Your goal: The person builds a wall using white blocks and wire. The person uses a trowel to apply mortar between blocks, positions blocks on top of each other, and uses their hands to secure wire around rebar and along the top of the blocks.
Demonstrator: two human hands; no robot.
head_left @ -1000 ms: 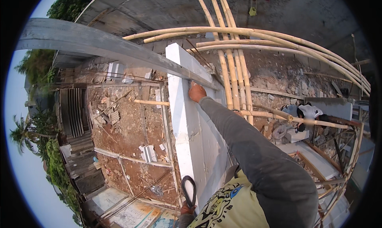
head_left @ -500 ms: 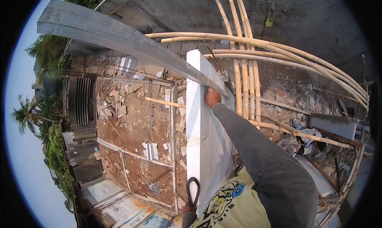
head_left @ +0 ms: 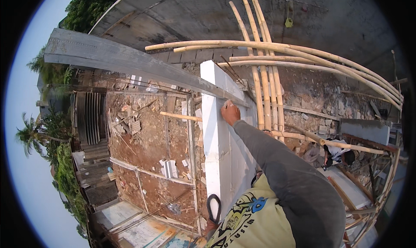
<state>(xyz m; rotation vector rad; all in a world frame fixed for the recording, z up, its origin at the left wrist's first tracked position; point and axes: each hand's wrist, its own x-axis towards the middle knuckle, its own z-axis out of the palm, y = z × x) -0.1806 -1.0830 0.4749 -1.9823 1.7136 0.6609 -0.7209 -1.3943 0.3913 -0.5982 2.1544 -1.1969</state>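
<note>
A white block wall (head_left: 211,148) runs away from me, its narrow top in bright light. Across its far part lies a long grey metal beam (head_left: 130,59), slanting up to the far left. My right hand (head_left: 230,112) is at the wall's upper edge, just below the beam. Its fingers are bent and pressed together; whatever they may hold is hidden. Low in the picture my left hand (head_left: 211,227) shows only in part beside the wall. It seems closed on the lower end of a black loop (head_left: 214,208), which stands up against the wall top.
Bamboo poles (head_left: 264,70) cross beyond the wall, with more bamboo (head_left: 338,145) at the right. Far below, rubble and bare soil (head_left: 151,139) lie around concrete strips. Corrugated sheets (head_left: 89,118) stand at the left. A co-worker (head_left: 336,155) bends down at lower right.
My view has shifted slightly. My right hand has slid a little nearer along the wall and now sits just clear of the beam's edge. The black loop has turned slightly.
</note>
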